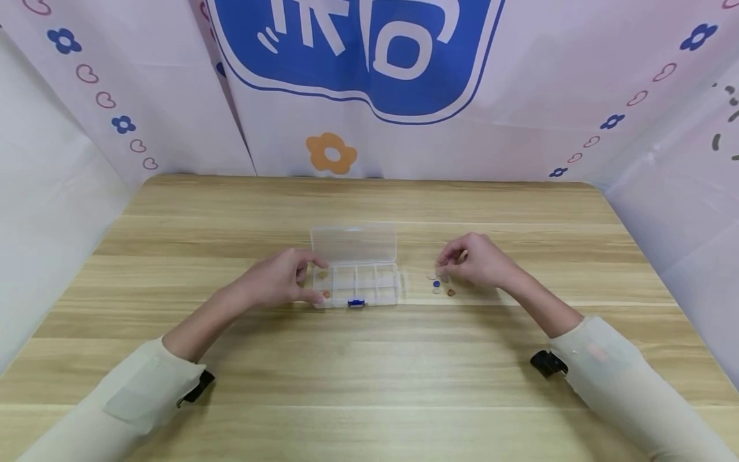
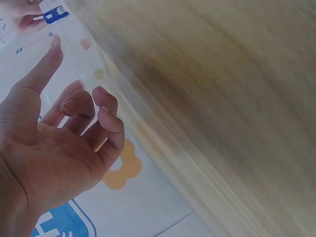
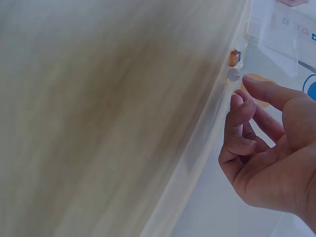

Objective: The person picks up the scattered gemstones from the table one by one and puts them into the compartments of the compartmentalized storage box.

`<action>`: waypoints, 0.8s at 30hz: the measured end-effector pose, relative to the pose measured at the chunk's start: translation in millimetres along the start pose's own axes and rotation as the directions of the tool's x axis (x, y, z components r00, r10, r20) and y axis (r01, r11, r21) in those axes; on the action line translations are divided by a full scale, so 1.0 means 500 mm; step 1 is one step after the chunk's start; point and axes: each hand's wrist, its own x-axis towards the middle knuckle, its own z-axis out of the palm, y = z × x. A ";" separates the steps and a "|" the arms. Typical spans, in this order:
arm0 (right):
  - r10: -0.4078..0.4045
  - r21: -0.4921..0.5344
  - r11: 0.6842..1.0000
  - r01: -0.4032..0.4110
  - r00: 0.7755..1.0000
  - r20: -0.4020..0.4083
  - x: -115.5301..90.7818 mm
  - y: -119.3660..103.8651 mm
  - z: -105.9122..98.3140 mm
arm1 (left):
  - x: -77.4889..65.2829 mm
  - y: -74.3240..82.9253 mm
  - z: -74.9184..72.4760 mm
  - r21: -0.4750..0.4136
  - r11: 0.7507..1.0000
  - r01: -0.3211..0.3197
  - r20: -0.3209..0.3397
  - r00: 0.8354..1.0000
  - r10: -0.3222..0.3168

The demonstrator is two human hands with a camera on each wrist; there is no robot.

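Well inside the edges of the table (image 1: 358, 372), the left hand (image 1: 283, 277) gripped the left end of the box (image 1: 378, 302). Tabletop room parted box from beads (image 1: 436, 283). Whether the right hand (image 1: 478, 262) pinched one, I couldn't tell. Only the head view showed the cells (image 1: 344, 279).

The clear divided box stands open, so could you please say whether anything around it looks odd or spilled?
Nothing stands out as odd or spilled. The clear box sits flat, and the small blue piece and its neighbours lie loosely grouped near the right hand.

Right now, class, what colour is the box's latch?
The latch is blue, clearest in the left wrist view.
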 end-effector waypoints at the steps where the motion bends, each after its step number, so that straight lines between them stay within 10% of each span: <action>1: -0.002 -0.005 1.000 0.002 1.000 0.002 0.000 0.002 0.000 | 0.000 0.000 0.000 0.001 1.000 0.000 -0.001 1.000 0.000; 24: -0.009 0.007 1.000 0.008 1.000 0.028 -0.001 -0.007 -0.006 | -0.003 0.005 -0.001 0.010 1.000 -0.003 -0.001 1.000 0.003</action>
